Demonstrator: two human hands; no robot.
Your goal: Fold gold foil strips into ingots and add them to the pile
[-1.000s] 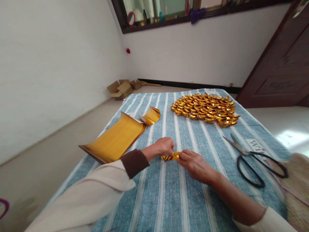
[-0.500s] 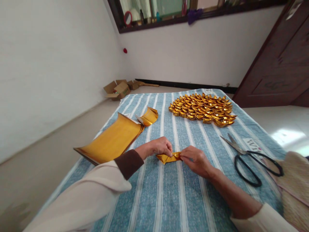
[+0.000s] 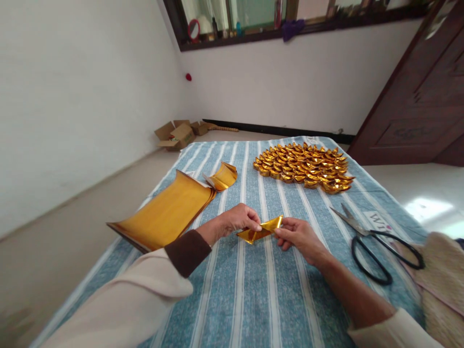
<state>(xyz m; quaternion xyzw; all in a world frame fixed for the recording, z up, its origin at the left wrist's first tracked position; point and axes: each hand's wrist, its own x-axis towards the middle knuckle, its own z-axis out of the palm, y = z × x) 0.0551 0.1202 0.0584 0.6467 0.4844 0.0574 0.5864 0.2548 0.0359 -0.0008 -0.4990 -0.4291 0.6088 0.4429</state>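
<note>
- The left hand [image 3: 237, 221] pinches one end of a small folded piece of gold paper [image 3: 260, 230], thumb and fingertips closed on it.
- The right hand [image 3: 297, 235] pinches the other end, where a corner of the paper sticks up.
- The gold paper sits between the two hands, just above the blue striped cloth [image 3: 253, 295]; I cannot tell whether its underside touches the cloth.
- Both arms wear pale sleeves, and the left one shows a brown cuff [image 3: 188, 245] at the wrist.
- To the left of the hands lies a stack of gold sheets [image 3: 165, 212], its near edge curling upward.
- Just past that stack, a curled gold scrap [image 3: 223, 175] rests on the cloth.
- Farther back, a wide cluster of folded gold ingots [image 3: 304, 166] covers the far part of the cloth, well apart from the hands.
- To the right lie black-handled scissors [image 3: 373, 239], blades pointing away towards the ingots.
- A straw-coloured mat [image 3: 442, 270] lies by the scissors' handles, at the right edge.
- On the floor by the far wall sit open cardboard boxes [image 3: 176, 135].
</note>
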